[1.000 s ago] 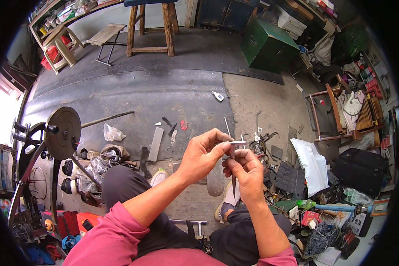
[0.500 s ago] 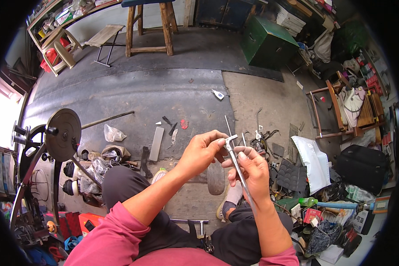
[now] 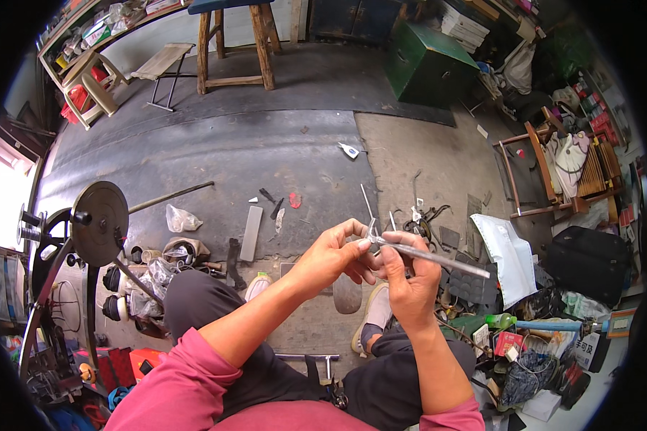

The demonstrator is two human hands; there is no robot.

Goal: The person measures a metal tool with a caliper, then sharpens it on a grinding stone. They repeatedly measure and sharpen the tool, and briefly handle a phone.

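My left hand (image 3: 334, 255) pinches the small forked head of a silver metal piece (image 3: 460, 264) between thumb and fingers, in front of my body. My right hand (image 3: 410, 287) grips the same piece close by, thumb on it; its long straight shaft points rightward, angled slightly down. My fingers partly hide where head and shaft meet. Just beyond my hands, thin light rods (image 3: 365, 201) show near some dark tangled metal parts (image 3: 431, 223). A grey worn slab (image 3: 347, 298) shows below my hands, between my shoes.
A black hand-cranked machine (image 3: 99, 219) stands at left beside bagged parts (image 3: 151, 294). Clutter, a white pouch (image 3: 503, 266) and a black bag (image 3: 582, 262) lie at right. A green chest (image 3: 428, 75), wooden stool (image 3: 233, 82), folding seat (image 3: 162, 65) and wooden chair (image 3: 532, 172) stand farther off.
The metal piece has swung from pointing down toward me to lying nearly level, its shaft now reaching right across my right hand. My right hand has turned and shifted slightly.
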